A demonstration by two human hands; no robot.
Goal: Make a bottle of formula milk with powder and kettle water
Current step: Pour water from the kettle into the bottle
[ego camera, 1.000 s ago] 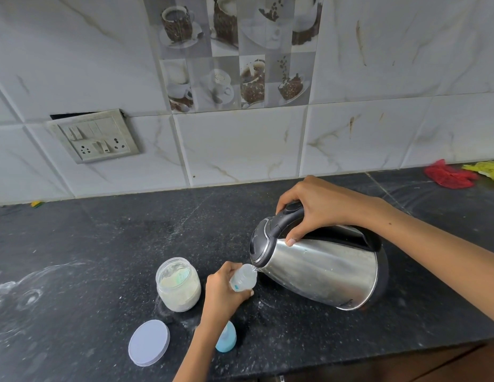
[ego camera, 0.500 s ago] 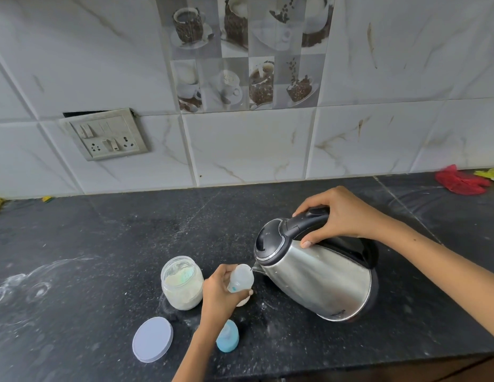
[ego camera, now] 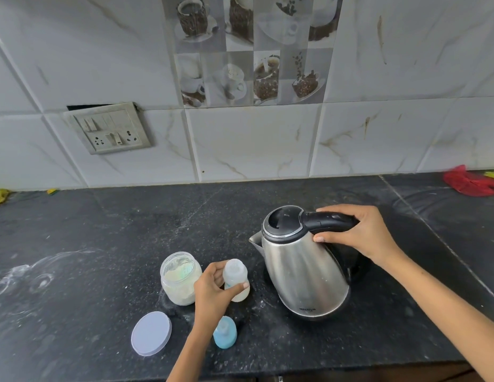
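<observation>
A small clear baby bottle stands upright on the black counter, its mouth uncovered, with whitish liquid low inside. My left hand is wrapped around its left side. Right of it the steel kettle stands nearly upright on the counter, spout pointing left. My right hand grips its black handle. An open glass jar of white powder sits just left of the bottle. The bottle's blue teat cap lies in front of my left wrist.
The jar's pale round lid lies flat at the front left. Spilled powder streaks the counter on the left. A red cloth lies at the far right by the wall. A switch plate is on the tiled wall.
The kettle has swung back from tilted over the bottle's mouth to nearly upright on the counter. The bottle now stands apart from the spout, still in my left hand.
</observation>
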